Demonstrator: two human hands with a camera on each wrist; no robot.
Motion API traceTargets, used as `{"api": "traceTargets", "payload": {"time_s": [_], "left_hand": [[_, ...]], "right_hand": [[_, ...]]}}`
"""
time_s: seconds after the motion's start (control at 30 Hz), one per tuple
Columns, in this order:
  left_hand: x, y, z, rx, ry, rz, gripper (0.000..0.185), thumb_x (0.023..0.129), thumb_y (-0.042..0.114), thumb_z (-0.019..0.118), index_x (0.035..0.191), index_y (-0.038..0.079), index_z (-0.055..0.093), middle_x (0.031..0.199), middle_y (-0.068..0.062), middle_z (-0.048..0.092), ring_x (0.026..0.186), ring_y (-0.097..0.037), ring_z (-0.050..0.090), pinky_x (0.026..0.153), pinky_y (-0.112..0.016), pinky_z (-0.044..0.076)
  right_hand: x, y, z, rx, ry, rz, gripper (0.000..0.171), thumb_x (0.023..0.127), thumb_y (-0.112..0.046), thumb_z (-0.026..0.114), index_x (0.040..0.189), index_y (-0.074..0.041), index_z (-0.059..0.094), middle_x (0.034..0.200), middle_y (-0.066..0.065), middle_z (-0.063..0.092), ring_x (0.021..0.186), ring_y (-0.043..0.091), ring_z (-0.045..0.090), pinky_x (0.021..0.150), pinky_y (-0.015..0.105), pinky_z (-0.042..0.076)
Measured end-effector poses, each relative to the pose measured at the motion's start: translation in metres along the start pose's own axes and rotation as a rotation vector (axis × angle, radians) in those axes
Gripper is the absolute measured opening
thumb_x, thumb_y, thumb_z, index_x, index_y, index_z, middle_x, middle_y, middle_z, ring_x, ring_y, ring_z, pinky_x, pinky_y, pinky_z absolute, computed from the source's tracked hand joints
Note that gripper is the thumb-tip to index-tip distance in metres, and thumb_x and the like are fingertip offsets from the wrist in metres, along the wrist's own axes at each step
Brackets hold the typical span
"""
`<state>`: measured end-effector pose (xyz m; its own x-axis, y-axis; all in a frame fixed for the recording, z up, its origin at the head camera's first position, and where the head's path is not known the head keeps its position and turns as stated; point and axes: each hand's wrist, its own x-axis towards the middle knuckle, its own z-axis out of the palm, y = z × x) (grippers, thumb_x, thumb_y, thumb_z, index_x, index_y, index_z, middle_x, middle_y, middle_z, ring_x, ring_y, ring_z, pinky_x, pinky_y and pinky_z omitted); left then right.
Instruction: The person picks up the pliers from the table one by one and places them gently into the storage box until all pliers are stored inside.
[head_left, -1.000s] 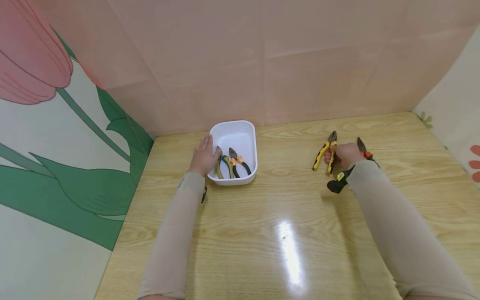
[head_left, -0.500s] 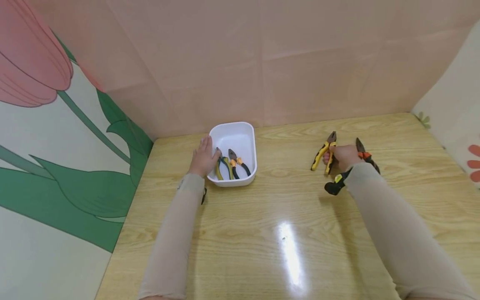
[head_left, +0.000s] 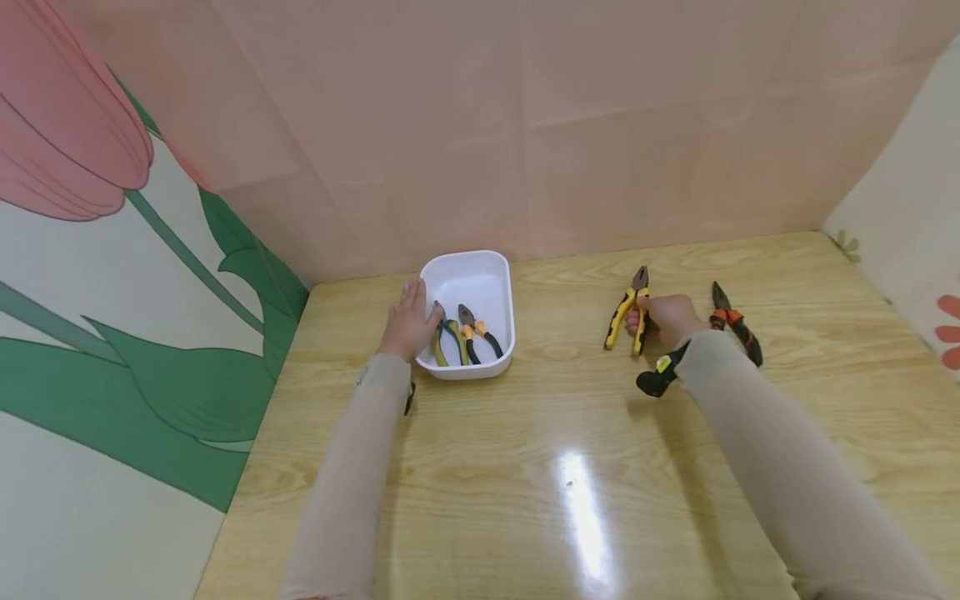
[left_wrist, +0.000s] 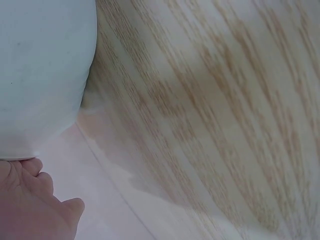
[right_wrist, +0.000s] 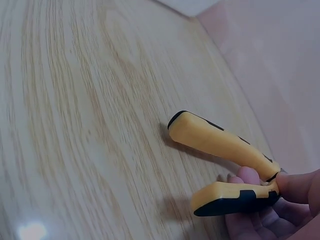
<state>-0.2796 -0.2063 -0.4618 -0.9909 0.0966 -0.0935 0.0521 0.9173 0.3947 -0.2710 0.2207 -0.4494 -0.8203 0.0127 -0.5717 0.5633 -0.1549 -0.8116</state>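
- Right hand [head_left: 663, 317] has its fingers curled round one handle of the yellow-handled pliers [head_left: 628, 310], nose pointing to the far side, right of the table's middle.
- In the right wrist view the two yellow handles [right_wrist: 220, 142] splay apart, the far one resting on the wood, the near one pinched by the fingertips [right_wrist: 250, 176].
- By my read this is the pick-up step: the tool is gripped but hardly off the wooden table [head_left: 570, 433].
- Left hand [head_left: 408, 321] lies flat with straight fingers against the left wall of the white tray [head_left: 468, 271], holding nothing, just steadying it.
- Two pliers already lie in the tray: a green-handled pair [head_left: 444, 335] and a black-and-orange pair [head_left: 476, 329], side by side.
- Orange-and-black pliers [head_left: 735, 323] wait on the table just right of the right hand.
- The next move, I judge, calls for a clean lift and a carry left across to the tray, clearing its near rim.
- Both forearms reach forward, sleeved, right wrist angled inward.
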Motion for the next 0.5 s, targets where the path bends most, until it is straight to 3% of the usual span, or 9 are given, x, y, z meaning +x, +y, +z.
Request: {"api": "traceTargets", "payload": {"time_s": [0.2, 0.5], "left_hand": [[0.001, 0.004, -0.002, -0.008, 0.006, -0.002, 0.073, 0.109, 0.043, 0.037, 0.163, 0.008, 0.003, 0.171, -0.007, -0.001, 0.156, -0.025, -0.004, 0.125, -0.057, 0.005], [0.0, 0.001, -0.001, -0.027, 0.013, 0.002, 0.074, 0.109, 0.042, 0.038, 0.163, 0.006, 0.004, 0.17, -0.011, 0.001, 0.156, -0.026, -0.004, 0.125, -0.058, 0.006]], "right_hand": [[-0.001, -0.003, 0.009, 0.006, -0.035, -0.027, 0.021, 0.109, -0.011, 0.043, 0.117, 0.008, 0.048, 0.074, 0.007, 0.064, 0.067, 0.015, 0.063, 0.069, 0.03, 0.06], [-0.009, -0.008, 0.025, -0.017, -0.087, -0.048, 0.027, 0.108, -0.01, 0.043, 0.126, 0.009, 0.046, 0.079, 0.007, 0.064, 0.071, 0.016, 0.063, 0.07, 0.028, 0.059]]}}
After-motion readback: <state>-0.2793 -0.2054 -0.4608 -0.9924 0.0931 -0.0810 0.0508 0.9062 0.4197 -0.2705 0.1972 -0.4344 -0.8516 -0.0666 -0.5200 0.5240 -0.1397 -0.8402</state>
